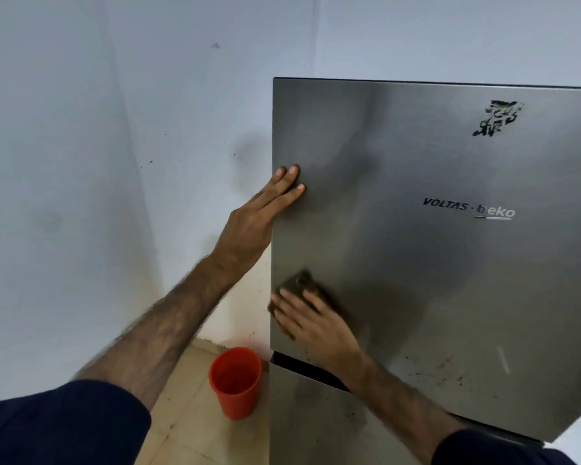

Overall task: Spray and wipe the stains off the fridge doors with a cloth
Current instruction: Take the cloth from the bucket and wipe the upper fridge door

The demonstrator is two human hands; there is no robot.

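A steel fridge stands in front of me, its upper door (416, 256) filling the right of the view. My right hand (312, 323) presses a dark cloth (299, 283) flat against the door's lower left corner. My left hand (262, 213) rests flat on the door's left edge, fingers spread, holding nothing. Reddish-brown specks (450, 370) dot the door's lower right. A torn black sticker remnant (497, 117) sits near the top right. The lower door (316, 424) shows dark smudges. No spray bottle is in view.
A red plastic cup (235, 380) stands on the tiled floor just left of the fridge. Pale walls (114, 162) form a corner close to the fridge's left side, with small marks on them.
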